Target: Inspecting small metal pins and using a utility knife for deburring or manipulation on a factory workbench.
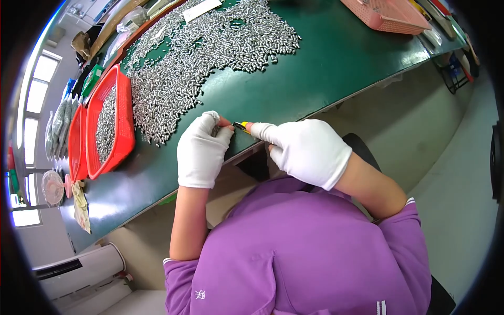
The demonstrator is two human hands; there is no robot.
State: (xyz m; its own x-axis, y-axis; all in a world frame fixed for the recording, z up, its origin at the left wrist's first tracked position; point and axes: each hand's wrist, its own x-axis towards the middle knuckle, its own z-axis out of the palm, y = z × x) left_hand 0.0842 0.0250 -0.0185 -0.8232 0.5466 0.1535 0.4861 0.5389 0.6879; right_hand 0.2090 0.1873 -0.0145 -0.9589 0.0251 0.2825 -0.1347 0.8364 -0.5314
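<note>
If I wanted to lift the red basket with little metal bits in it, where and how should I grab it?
Grip the basket by the rim at both short ends, probably from above: it is long, with its rim standing around the metal bits inside. Another red basket sits close on its left, and loose bits crowd its right.

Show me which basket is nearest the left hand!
The red basket holding silvery pieces, left of the left hand. The other red basket sits farther left; the pink basket is away at upper right.
</note>
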